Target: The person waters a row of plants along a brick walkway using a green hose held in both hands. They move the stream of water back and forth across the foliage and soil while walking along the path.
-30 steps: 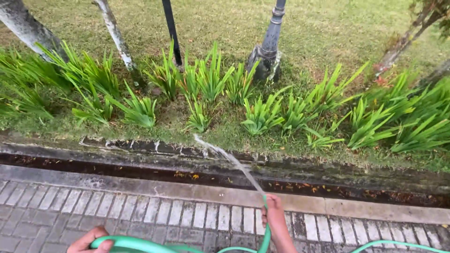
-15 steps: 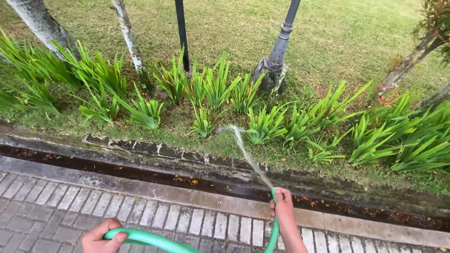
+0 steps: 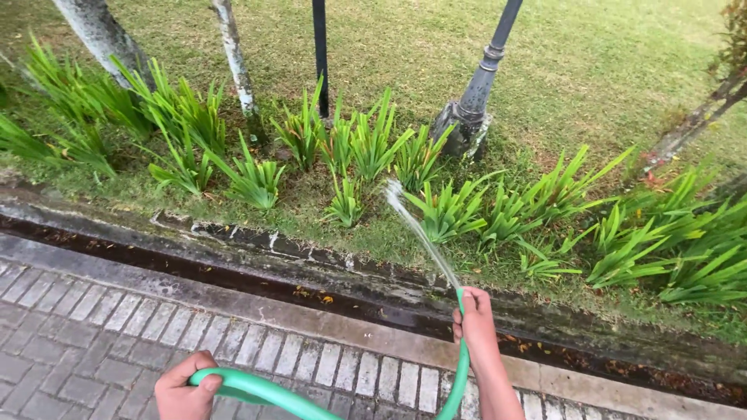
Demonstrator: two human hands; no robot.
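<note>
Right hand [image 3: 475,315] around smooth green hose [image 3: 264,390]

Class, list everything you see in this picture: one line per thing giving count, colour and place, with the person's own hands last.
Flexible green garden hose: one, green, bottom, running between both hands.
Water jet: one, whitish, from hose end toward the plants.
Spiky green leafy plants: many, green, row along the bed.
Dark metal lamp post base: one, grey, behind the plants.
Thin black pole: one, top centre.
Pale tree trunks: two, whitish, top left.
Lawn: green-brown, background.
Drain gutter: one, dark, with fallen leaves.
Grey brick paving: foreground.
Left hand: grip on hose, bottom left.
Right hand: grip near hose end.
</note>
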